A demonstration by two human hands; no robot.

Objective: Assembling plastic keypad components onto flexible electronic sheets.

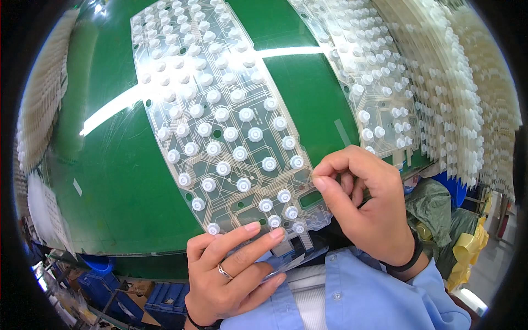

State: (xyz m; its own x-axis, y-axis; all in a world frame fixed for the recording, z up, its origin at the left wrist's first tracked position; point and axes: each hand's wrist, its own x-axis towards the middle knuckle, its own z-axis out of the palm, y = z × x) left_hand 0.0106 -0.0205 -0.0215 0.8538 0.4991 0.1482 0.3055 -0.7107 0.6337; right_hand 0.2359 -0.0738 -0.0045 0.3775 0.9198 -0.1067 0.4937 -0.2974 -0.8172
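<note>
A clear keyboard membrane [231, 159] with printed traces and rows of white rubber domes lies lengthwise on a green tabletop [121, 181]. My left hand [236, 269], with a ring on one finger, rests over its near edge. Its fingers are stretched out, and the fingertips touch the sheet beside the lowest domes. At the sheet's right edge, my right hand [368, 198] pinches with thumb and forefinger, apparently on the membrane's border. Anything smaller between those tips cannot be made out. Two connector tails of the sheet hang at the near edge, in front of my blue jacket.
Overlapping similar membranes [379, 82] lie at the right, beside tall stacks [462, 99] of them. Another stack [47, 88] stands at the far left. Blue crates [165, 300] sit below the table, and bags [437, 206] with yellow material [470, 253] lie at the lower right.
</note>
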